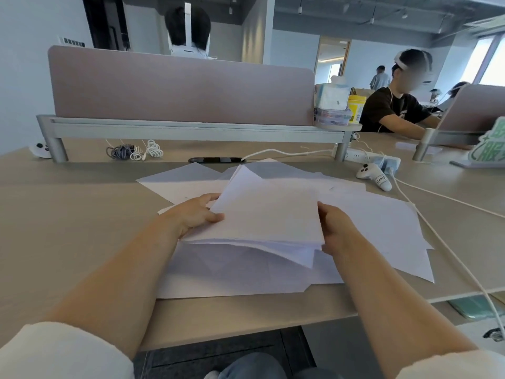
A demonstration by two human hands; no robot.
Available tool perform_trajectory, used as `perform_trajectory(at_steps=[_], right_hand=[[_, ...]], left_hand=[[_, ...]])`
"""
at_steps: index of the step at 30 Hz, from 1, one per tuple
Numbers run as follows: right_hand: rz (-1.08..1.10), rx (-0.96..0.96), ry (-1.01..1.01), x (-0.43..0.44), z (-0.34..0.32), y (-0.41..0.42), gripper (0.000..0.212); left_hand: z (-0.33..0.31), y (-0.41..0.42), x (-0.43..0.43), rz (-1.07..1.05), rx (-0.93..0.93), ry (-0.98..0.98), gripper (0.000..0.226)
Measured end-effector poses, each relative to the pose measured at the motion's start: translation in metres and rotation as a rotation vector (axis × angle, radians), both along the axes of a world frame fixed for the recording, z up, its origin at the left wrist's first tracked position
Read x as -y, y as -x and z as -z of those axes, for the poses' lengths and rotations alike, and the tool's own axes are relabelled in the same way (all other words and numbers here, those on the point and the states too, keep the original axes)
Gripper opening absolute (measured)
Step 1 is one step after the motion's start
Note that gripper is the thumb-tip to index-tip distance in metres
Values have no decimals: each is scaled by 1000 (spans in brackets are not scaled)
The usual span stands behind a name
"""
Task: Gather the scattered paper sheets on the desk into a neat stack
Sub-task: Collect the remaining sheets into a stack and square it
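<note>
One wide head-worn camera looks forward and down, close over the near desk [82,228], its view reaching the partition [177,86] and room behind.

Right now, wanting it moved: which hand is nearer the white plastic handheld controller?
Right. The right hand grips the white paper bundle at its right edge, below-left of the white controller; the left hand holds its left edge, farther away.
</note>
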State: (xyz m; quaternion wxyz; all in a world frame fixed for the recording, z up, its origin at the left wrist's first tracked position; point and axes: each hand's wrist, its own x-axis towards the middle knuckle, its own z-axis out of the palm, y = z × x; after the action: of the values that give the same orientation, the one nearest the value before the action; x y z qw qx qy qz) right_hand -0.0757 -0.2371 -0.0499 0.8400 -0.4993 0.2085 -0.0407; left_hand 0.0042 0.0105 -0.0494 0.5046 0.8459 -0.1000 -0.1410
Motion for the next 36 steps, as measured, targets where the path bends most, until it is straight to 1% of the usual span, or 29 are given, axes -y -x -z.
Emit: perform_trajectory(at_steps=[2, 4, 6, 7, 8, 9, 10, 11, 13, 16, 18, 20, 22, 25, 28, 32, 34, 36], right_hand=[[16, 15, -39, 2, 4, -3, 36], [41, 39, -15, 3, 4, -6, 33], [74, 39, 141, 4, 2, -6, 16], [99, 24, 236, 5, 1, -5, 16], [123, 22, 317, 6, 1, -5, 22], [136, 16, 386, 7, 1, -4, 24], [137, 2, 426, 8, 2, -3, 21], [129, -17, 431, 7, 1, -2, 18], [132, -45, 339, 6, 0, -2, 18], [143, -88, 229, 4, -3, 2, 22], [117, -112, 295, 1, -3, 2, 24], [112, -125, 402, 0, -1, 1, 21], [126, -114, 457, -2, -2, 1, 13], [160, -94, 490, -3, -2, 1, 10], [163, -85, 488, -5, 0, 1, 12], [42, -175, 442, -6, -1, 3, 15], [-5, -196, 486, -7, -2, 3, 7], [12, -184, 532, -6, -1, 1, 17]], left_hand=[[0, 0, -1, -1, 0, 33, 59], [3, -3, -2, -18, 5, 51, 61], [4, -4, -3, -14, 18, 49, 62], [4, -3, -4, -10, 23, 44, 63], [5, -3, -3, 0, 19, 47, 63], [5, -3, -3, 6, 16, 56, 63], [5, -1, -2, 9, 10, 74, 62], [4, 0, -1, 9, 7, 93, 61], [4, 0, -2, 2, -8, 122, 61], [3, -2, -5, 6, -98, 205, 62], [3, -3, -6, 2, -142, 234, 63], [2, -2, -3, -10, -157, 226, 62], [2, 1, 3, -68, -159, 204, 57], [6, 2, 10, -175, -138, 165, 51], [7, 0, 12, -218, -148, 198, 49], [7, -5, 10, -234, -159, 188, 48], [8, -7, 9, -241, -156, 181, 46], [9, -7, 8, -247, -154, 169, 45]])
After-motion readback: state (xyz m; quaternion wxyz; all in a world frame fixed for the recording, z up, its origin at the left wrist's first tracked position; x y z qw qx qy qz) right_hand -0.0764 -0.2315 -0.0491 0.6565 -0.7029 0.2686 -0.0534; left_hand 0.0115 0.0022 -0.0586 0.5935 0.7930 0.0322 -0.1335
